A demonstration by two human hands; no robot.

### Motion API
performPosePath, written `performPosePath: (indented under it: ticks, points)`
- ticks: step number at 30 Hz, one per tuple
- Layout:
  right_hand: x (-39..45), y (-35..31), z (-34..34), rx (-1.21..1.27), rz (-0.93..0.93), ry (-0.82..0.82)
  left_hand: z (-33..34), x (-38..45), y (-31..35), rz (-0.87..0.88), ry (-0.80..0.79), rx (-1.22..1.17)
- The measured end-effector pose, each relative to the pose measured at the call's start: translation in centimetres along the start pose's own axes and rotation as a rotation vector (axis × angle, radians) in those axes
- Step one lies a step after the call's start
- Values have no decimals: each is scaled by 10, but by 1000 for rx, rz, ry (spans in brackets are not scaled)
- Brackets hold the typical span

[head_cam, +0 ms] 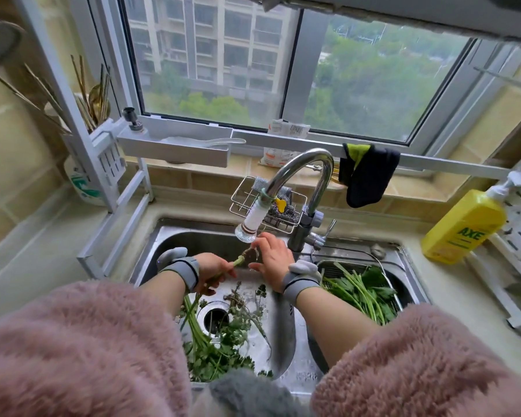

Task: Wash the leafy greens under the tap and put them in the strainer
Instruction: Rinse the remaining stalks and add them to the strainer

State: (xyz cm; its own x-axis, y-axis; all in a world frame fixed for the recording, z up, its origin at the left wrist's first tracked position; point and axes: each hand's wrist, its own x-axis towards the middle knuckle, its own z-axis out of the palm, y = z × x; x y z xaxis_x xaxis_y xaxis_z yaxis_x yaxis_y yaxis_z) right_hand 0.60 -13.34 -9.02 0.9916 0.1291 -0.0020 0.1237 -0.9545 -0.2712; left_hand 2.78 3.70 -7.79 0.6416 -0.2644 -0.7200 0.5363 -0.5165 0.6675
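A person in fluffy pink sleeves [73, 341] stands at a steel sink [286, 326] below a window, rinsing a bunch of leafy greens [193, 308] under the tap [301, 173]. The left hand [212, 270] is curled around the stems, with the root end raised to just below the tap's filter nozzle [250, 224] and the leaves trailing down into the basin. The right hand [271, 257], fingers spread and relaxed, touches the root end from the other side. More loose greens [232, 341] lie around the drain. The wire strainer [382, 266], set in the right basin, already holds washed greens [364, 290]. A yellow detergent bottle [463, 227] leans on the counter at right.
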Motion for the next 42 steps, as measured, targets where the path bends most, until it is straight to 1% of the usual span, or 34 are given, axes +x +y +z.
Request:
performPosePath:
  ticks: [2,8,11,14,16,19,25,29,33,37,39,42]
  points:
    - [-1,2,-1,-70,-41,-61,1,1,2,12,-14,59]
    - [0,3,-6,-141,-100,-144,2,4,9,28,-50,177]
    - [2,5,-8,-158,-149,-228,-1,7,9,37,-33,211]
    - [3,3,-8,-114,-109,-289,-1,9,7,58,-11,258]
    - [3,1,-9,-143,-94,-312,0,10,8,64,-12,283]
    - [2,-1,-12,-163,-100,-308,3,12,8,69,-20,291]
    - [-3,-4,-15,-175,-87,-253,8,12,11,49,-48,182]
    - [-2,-3,-6,-147,-15,-228,13,9,12,28,-71,106]
    - [0,-6,-7,-247,-1,-229,16,9,13,8,-55,101]
    - [-2,-13,-13,-351,-14,-167,20,6,19,13,-34,77]
    - [-4,-17,-14,-346,5,-186,20,4,20,12,-22,83]
    - [-6,-10,-16,-327,87,-209,18,1,18,-10,-42,107]
